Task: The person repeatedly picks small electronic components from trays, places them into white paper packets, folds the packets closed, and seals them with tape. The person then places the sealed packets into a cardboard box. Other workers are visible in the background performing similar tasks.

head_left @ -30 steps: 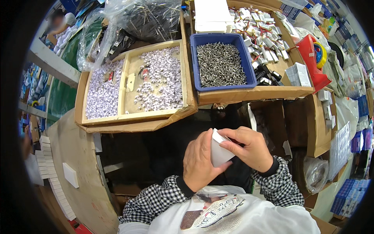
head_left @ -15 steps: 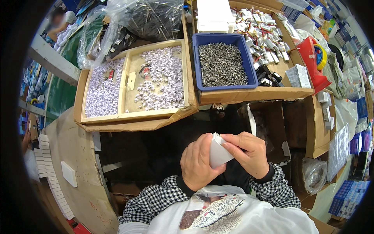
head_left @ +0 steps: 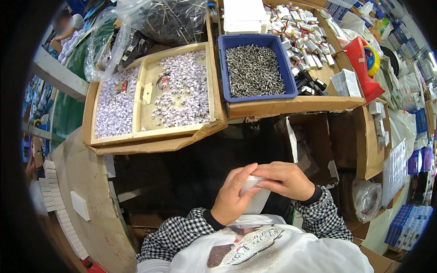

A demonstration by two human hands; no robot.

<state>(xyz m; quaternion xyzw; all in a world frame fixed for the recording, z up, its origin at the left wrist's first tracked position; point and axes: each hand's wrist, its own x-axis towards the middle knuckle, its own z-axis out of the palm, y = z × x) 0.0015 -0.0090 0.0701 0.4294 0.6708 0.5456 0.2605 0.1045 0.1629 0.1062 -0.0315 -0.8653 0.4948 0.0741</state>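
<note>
Between my two hands, in front of my chest, is a small white box (head_left: 257,202). My left hand (head_left: 233,193) grips its left side, with the thumb across the near face and the fingers along the far edge. My right hand (head_left: 287,181) closes over the top right end, its thumb and fingers pinching there. The fingers hide most of the box's upper end, so I cannot make out whether a flap is open.
Ahead stand a wooden tray (head_left: 139,109) of small white pieces and a blue bin (head_left: 293,88) of metal parts. Beyond lie wired white batteries (head_left: 304,38). A red tape dispenser (head_left: 371,89) is at right. White boxes (head_left: 63,218) line the left; one flat white box (head_left: 80,206) lies nearer.
The box has turned more upright and lower, nearer my body. My right fingers have moved over its top, covering the end that showed before. The view has shifted slightly.
</note>
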